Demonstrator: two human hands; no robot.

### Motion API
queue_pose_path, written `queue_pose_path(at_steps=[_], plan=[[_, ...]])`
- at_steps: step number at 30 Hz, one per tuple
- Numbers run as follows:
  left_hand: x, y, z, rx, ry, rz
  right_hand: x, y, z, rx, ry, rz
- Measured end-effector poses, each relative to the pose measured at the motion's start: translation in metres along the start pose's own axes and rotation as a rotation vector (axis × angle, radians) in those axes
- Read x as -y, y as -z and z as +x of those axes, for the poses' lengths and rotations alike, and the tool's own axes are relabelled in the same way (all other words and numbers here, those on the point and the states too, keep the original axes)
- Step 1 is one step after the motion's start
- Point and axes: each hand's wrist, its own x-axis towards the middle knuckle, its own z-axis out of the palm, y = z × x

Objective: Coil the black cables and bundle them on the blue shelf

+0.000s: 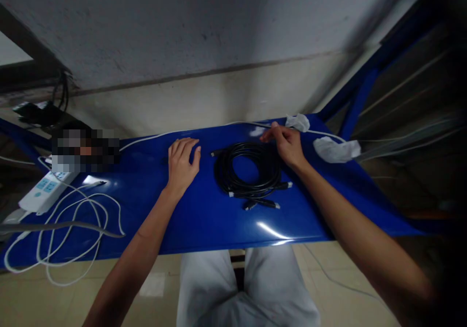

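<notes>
A workshop or plain indoor workroom is indicated; which of the two cannot be settled. A narrow, glossy blue bench (204,215) is set along a wall (182,30), whose grey, scuffed upper part is divided by a dark line from a pale lower band (204,105). Blue frame members (359,93) are seen rising at the bench's right end. A white multi-socket power strip (44,190) is placed at the left, with a loose white cable (93,185) looped beside it. Black cables (222,171) are laid in a coil nearer the middle. The floor (346,298) is surfaced with pale, shiny tiles. Lighting is recorded as dim, with glare reflected in the bench top.
</notes>
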Motion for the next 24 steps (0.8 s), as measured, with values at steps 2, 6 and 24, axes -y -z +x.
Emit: queue_pose_path(at_steps=[2,6,24], plan=[[0.005,0.002,0.001,-0.006,0.02,0.054,-0.001,0.0,0.001,-0.011,0.005,0.007],[0.018,0.005,0.002,0.003,0.135,0.117,0.001,-0.001,0.001,-0.02,0.011,0.015],[0.069,-0.005,-0.012,0.199,0.291,0.176,0.007,-0.003,0.004,-0.015,-0.015,0.089]])
